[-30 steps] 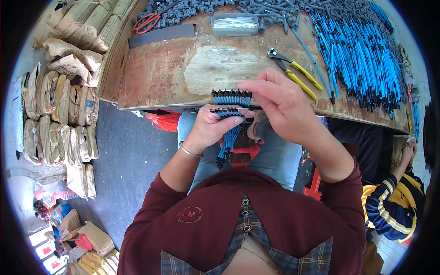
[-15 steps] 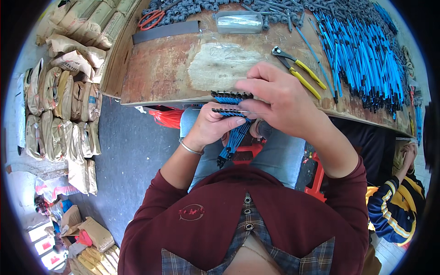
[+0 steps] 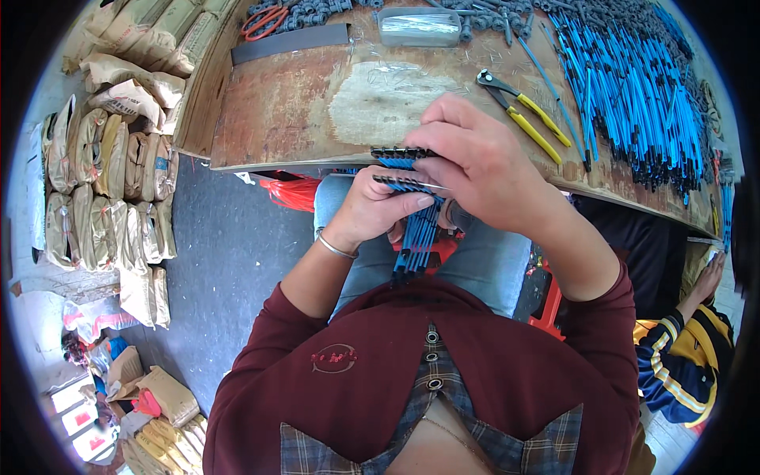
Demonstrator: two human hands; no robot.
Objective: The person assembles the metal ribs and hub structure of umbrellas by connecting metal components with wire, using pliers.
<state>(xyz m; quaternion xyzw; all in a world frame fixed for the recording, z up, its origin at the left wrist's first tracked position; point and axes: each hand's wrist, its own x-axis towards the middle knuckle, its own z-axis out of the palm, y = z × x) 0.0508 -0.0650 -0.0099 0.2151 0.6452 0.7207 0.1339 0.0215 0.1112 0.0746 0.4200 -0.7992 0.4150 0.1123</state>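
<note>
My left hand grips a bundle of blue cables with black end connectors; the cables hang down over my lap. My right hand is closed over the top of the same bundle, fingers pinching the row of black connector ends just in front of the worn wooden table's near edge. A thin metal bangle sits on my left wrist.
Yellow-handled pliers lie on the table right of my hands. A large pile of blue cables covers the table's right side. A clear plastic box and orange-handled tool sit at the back. Filled sacks are stacked left; another person's striped sleeve is at right.
Both hands stay on the bundle, with my right fingers shifting slightly along the connector ends. The view has tilted a little, so the table sits lower in frame.
</note>
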